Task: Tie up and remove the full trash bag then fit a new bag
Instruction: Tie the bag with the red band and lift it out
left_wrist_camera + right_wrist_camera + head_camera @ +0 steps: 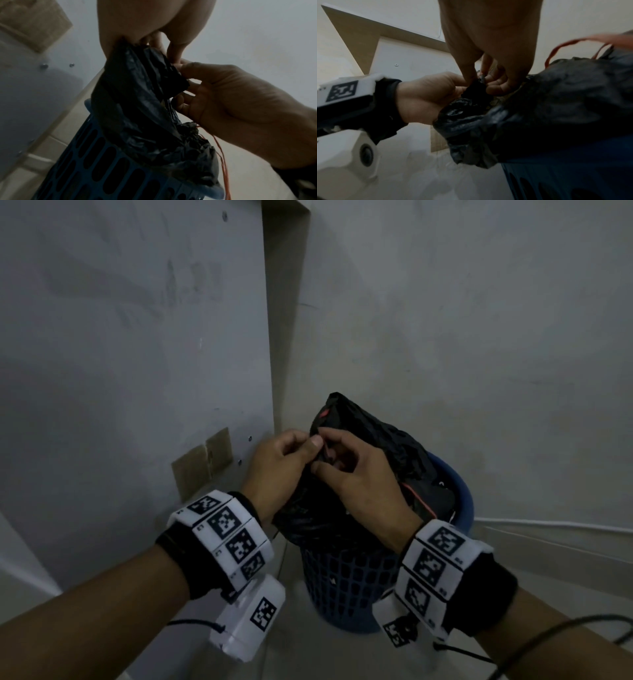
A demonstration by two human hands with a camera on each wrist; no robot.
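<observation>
The fingers [317, 441] of both hands are curled and meet at one spot, pinching a bunched fold of the black trash bag [373, 440] at its top edge. The left hand [277, 467] grips the gathered film from the wall side; the right hand [363, 484] nips the same fold from the other side, thumb against forefinger. Neither hand holds anything else.

The bag sits in the blue slotted bin [346, 580] on the floor, in the corner beside a pale panel [137, 354], with its rim pulled up clear of the bin's lip. A thin red drawstring [563, 46] loops out of the hem on the right-hand side.

The film looks thin, soft and slick, so it likely creases readily and could slide through a loose pinch or tear under a sharp tug. The weight is hard to judge, since the contents are hidden. The gathered neck or the drawstring seems the best place to hold, lifting straight up out of the bin.
</observation>
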